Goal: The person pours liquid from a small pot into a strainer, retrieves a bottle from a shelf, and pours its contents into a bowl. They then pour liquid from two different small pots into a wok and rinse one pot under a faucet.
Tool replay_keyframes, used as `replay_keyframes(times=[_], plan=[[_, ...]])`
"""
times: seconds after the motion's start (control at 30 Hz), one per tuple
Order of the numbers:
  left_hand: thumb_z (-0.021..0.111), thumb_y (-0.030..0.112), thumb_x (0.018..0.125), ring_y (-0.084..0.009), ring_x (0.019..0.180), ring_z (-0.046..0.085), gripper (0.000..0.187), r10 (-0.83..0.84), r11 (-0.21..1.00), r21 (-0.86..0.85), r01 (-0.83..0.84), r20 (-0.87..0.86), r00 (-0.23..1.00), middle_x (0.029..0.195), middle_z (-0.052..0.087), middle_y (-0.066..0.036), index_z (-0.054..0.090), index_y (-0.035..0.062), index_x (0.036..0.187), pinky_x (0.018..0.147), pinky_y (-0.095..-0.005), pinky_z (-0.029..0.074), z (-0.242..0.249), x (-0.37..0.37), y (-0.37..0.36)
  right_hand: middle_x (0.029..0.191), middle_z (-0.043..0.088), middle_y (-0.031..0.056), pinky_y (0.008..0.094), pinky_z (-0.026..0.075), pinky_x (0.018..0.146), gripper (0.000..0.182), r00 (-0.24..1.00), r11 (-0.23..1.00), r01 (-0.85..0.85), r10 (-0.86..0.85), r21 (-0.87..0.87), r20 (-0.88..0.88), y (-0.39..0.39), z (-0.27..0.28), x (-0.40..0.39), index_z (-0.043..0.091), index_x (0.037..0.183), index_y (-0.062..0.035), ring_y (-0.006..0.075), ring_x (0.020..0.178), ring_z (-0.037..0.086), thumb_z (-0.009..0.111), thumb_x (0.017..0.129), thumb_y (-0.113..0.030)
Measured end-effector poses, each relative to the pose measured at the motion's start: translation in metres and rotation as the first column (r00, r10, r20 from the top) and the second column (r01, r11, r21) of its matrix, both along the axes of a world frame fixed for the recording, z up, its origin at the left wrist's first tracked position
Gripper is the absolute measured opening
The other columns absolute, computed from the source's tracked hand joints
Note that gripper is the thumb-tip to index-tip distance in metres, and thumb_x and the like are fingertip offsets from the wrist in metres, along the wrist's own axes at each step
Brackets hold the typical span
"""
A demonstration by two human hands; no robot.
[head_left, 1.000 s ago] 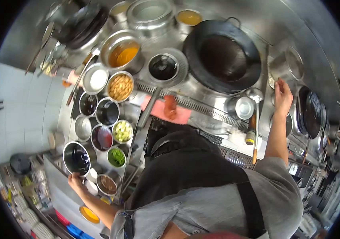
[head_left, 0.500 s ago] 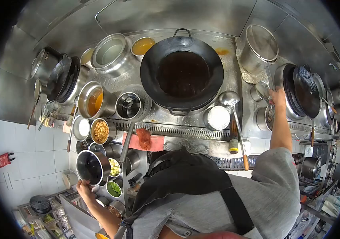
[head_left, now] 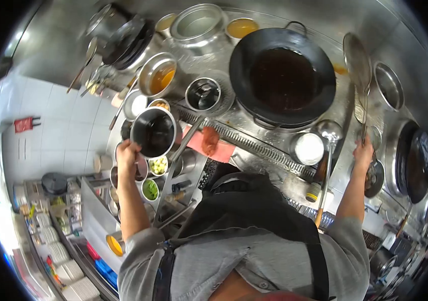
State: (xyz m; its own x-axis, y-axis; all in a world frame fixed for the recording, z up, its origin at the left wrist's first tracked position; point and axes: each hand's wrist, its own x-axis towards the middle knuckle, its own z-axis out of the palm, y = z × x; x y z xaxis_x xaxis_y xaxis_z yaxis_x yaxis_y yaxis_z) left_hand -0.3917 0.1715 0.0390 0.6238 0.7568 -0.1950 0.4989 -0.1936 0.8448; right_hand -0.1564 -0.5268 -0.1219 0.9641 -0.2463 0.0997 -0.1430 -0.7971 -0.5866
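Observation:
At the left, my left hand (head_left: 127, 150) grips the rim of a steel pot (head_left: 140, 136) with dark contents, tilted over smaller containers. On the right, my right hand (head_left: 363, 150) is closed around the handle of a round strainer (head_left: 357, 62), raised beside the wok. The large black wok (head_left: 282, 78) holds dark liquid. A ladle (head_left: 329, 130) and a tub of white contents (head_left: 308, 149) sit at the wok's lower right. Below the held pot are a bowl of pale cut pieces (head_left: 158, 165) and a bowl of green pieces (head_left: 150, 189).
Behind the counter edge stand a pot of orange liquid (head_left: 159, 78), a large pot (head_left: 197, 25) and a bowl of yellow liquid (head_left: 242, 28). Stacked pans (head_left: 419, 165) are at the right. A pink cloth (head_left: 224, 151) lies by the front grate.
The view has turned and shifted. My left hand has raised the dark pot nearer the counter. My right hand has lifted the strainer off the steel pot at the right.

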Motion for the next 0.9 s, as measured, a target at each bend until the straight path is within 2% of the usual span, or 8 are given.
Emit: replay_keyframes(times=[0.13,0.3,0.43,0.57,0.67,0.7,0.8,0.9], plan=[[0.054,0.004,0.072,-0.015,0.051,0.053,0.008,-0.034,0.998,-0.05,0.031,-0.05,0.998,0.063,0.057,-0.006,0.06,-0.0007,0.069,0.046,-0.0266,0.047,0.005,0.023,0.011,0.068,0.061,0.0093,0.0326,0.04,0.037,0.041,0.99,0.987,0.035,-0.012,0.155,-0.144,0.009,-0.024,-0.023,0.05,0.128,-0.0014,0.0149,0.04,0.051,0.052,0.089,-0.009],[0.057,0.005,0.072,-0.0152,0.05,0.054,0.007,-0.13,0.991,0.014,0.13,-0.004,0.992,0.065,0.058,-0.008,0.059,-0.0018,0.07,0.045,-0.0262,0.046,0.005,0.065,0.042,0.063,0.056,0.0034,0.0246,0.032,0.033,0.035,0.992,0.777,0.128,-0.11,0.616,-0.069,0.069,0.042,-0.071,0.055,0.121,0.0005,0.0089,0.037,0.044,0.059,0.088,-0.01],[0.058,0.004,0.071,-0.0154,0.045,0.052,0.008,-0.203,0.977,0.079,0.2,0.026,0.979,0.061,0.058,-0.009,0.058,-0.0032,0.067,0.042,-0.027,0.044,0.024,0.107,0.065,0.062,0.058,0.0002,0.023,0.029,0.034,0.038,0.999,0.808,-0.029,0.05,0.589,-0.019,0.13,0.092,-0.118,0.06,0.118,-0.001,0.0061,0.038,0.043,0.065,0.081,-0.006],[0.06,0.003,0.07,-0.016,0.045,0.053,0.01,-0.292,0.95,0.142,0.279,0.077,0.953,0.059,0.057,-0.01,0.057,-0.0044,0.065,0.041,-0.0277,0.044,0.037,0.149,0.099,0.071,0.054,-0.0015,0.0196,0.034,0.051,0.042,0.969,0.853,-0.179,0.24,0.489,-0.065,0.188,0.103,-0.152,0.06,0.119,0.0017,0.0015,0.06,0.043,0.059,0.077,0.002],[0.061,0.004,0.07,-0.0154,0.046,0.055,0.012,-0.362,0.915,0.221,0.339,0.074,0.929,0.058,0.057,-0.009,0.058,-0.0044,0.063,0.041,-0.0282,0.044,0.042,0.181,0.126,0.079,0.066,0.0108,0.027,0.046,0.061,0.043,0.914,0.918,-0.341,0.374,0.204,-0.157,0.241,0.137,-0.177,0.063,0.114,0.0002,0.0154,0.064,0.059,0.059,0.071,0.003],[0.062,0.005,0.07,-0.0149,0.045,0.054,0.013,-0.395,0.9,0.233,0.369,0.079,0.915,0.057,0.057,-0.009,0.058,-0.004,0.062,0.041,-0.029,0.045,0.044,0.192,0.132,0.075,0.06,0.0116,0.0252,0.041,0.053,0.044,0.892,0.889,-0.43,0.445,0.158,-0.076,0.254,0.134,-0.184,0.064,0.112,0.0,0.0094,0.058,0.052,0.06,0.068,0.005],[0.063,0.006,0.071,-0.0162,0.045,0.057,0.013,-0.451,0.863,0.281,0.419,0.058,0.891,0.057,0.059,-0.01,0.058,-0.0035,0.064,0.043,-0.0296,0.048,0.057,0.213,0.128,0.081,0.064,0.0195,0.0366,0.049,0.068,0.04,0.836,0.854,-0.514,0.519,0.08,-0.176,0.285,0.139,-0.2,0.065,0.106,0.0014,0.0326,0.071,0.064,0.065,0.066,0.001],[0.064,0.008,0.071,-0.0174,0.048,0.062,0.014,-0.516,0.795,0.376,0.477,0.004,0.857,0.058,0.06,-0.013,0.058,-0.0031,0.065,0.046,-0.031,0.05,0.045,0.24,0.133,0.076,0.063,0.0173,0.0398,0.049,0.065,0.04,0.811,0.832,-0.554,0.546,0.022,-0.212,0.308,0.132,-0.204,0.065,0.106,0.0001,0.0337,0.069,0.062,0.068,0.066,-0.004]])
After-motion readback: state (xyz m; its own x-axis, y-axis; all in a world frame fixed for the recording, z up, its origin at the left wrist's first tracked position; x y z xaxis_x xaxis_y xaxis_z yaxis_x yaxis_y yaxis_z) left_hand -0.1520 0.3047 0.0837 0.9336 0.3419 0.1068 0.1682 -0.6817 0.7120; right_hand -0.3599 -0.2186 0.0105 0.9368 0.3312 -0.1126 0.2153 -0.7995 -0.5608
